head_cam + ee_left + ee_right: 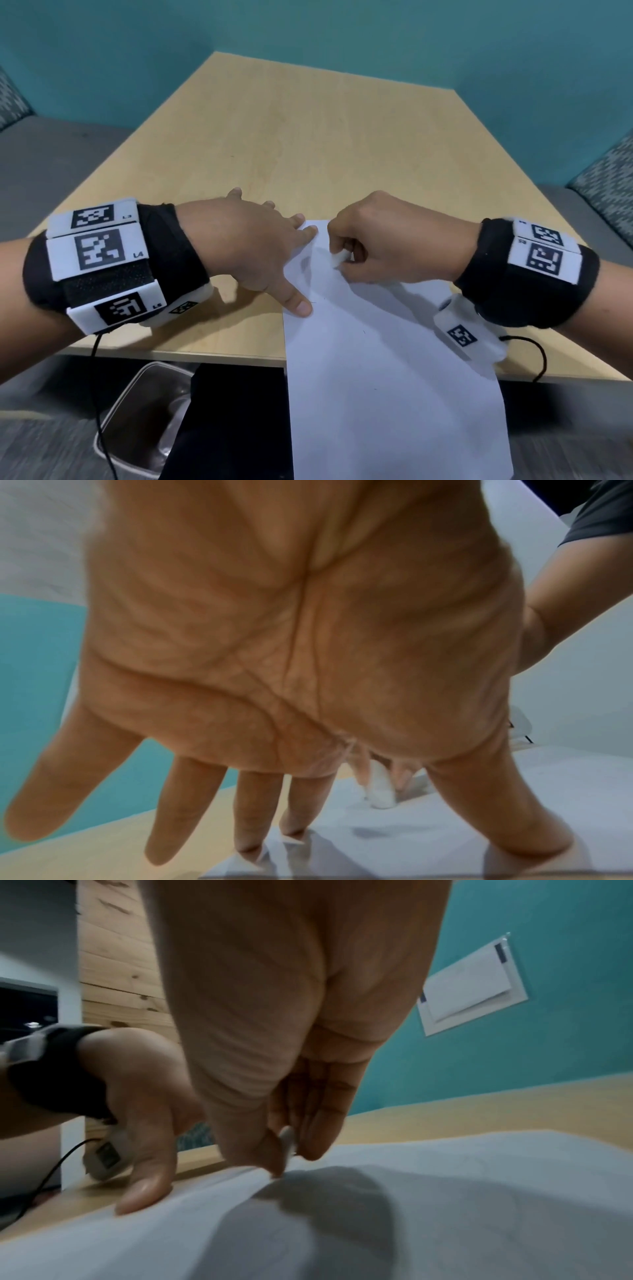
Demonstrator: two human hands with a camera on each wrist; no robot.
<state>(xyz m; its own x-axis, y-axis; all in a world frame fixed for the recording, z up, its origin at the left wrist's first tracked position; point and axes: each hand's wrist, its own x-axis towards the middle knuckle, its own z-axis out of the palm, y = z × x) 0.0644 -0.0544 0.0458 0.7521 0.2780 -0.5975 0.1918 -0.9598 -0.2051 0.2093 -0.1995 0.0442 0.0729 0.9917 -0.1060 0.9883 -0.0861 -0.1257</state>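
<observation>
Currently left hand (253, 240) pins paper (376, 377), right hand (394, 240) pinches eraser (337, 257) on it.

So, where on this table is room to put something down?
The far half of the table, up to the teal wall, is bare. The near edge is crowded: left hand pressing the paper, right hand pinching an eraser.

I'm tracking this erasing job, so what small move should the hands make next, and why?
Probably a short rub of the eraser toward the grey patch beside it, whether mark or shadow. The right hand pinches the eraser, tip at the paper; the left hand pins the paper's edge to the table with straight fingers.
</observation>
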